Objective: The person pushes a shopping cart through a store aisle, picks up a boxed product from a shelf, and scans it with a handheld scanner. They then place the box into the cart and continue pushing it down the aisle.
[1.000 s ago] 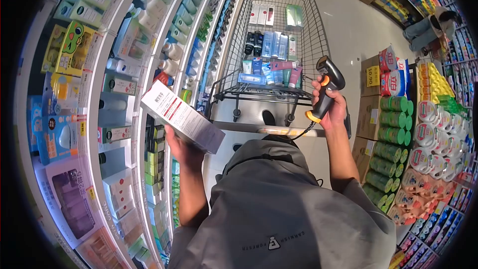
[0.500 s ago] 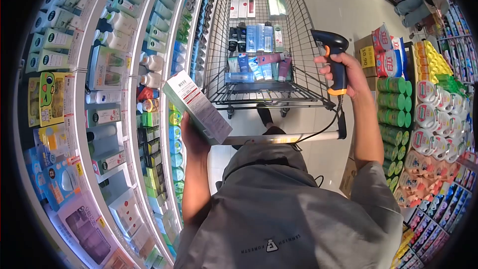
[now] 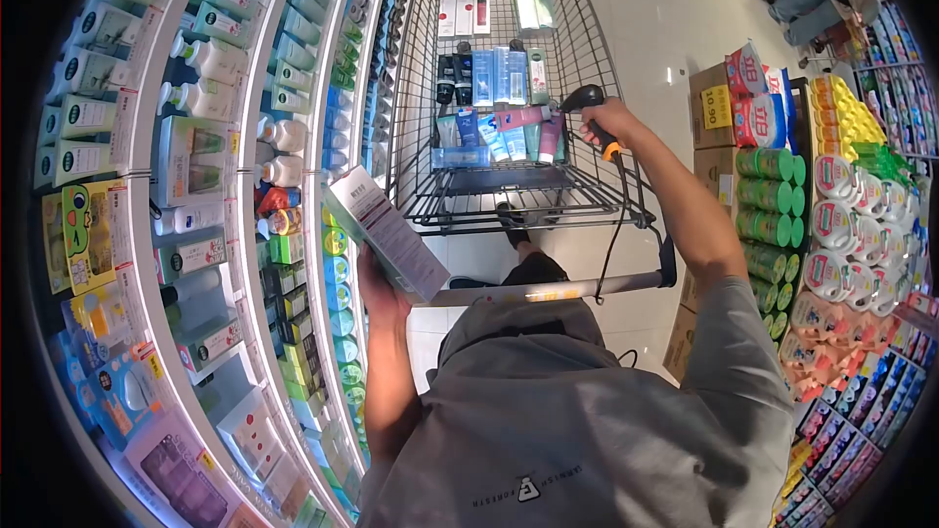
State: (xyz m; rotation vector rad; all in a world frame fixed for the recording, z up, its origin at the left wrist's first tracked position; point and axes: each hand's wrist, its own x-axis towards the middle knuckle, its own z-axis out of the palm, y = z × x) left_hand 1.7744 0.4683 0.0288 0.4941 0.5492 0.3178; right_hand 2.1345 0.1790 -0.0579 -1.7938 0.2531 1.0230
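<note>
My left hand (image 3: 383, 284) is closed round a tall pale-green and white carton (image 3: 389, 235), tilted beside the cart handle (image 3: 533, 291) with a printed side facing up. In my right hand (image 3: 608, 124) is a black and orange barcode scanner (image 3: 584, 98), its head pointing left over the right part of the shopping cart (image 3: 608, 59). A cable hangs from the scanner's grip towards the handle. Inside the cart lie a pink tube (image 3: 523, 117), a purple tube (image 3: 551, 137), several blue boxes (image 3: 482, 76), dark bottles (image 3: 446, 80), white boxes (image 3: 447, 15) and a green-white pack (image 3: 533, 8).
Shelves (image 3: 249, 137) of bottles, tubes and boxes run close along the left. On the right stand cardboard cartons (image 3: 712, 171), green canisters (image 3: 765, 196) and stacked white tubs (image 3: 834, 215). Another person (image 3: 831, 5) is at the far right, by more shelves.
My right hand has moved left and forward with the scanner, from beside the cart to over its right side. The carton in my left hand has shifted slightly down and turned a little.
</note>
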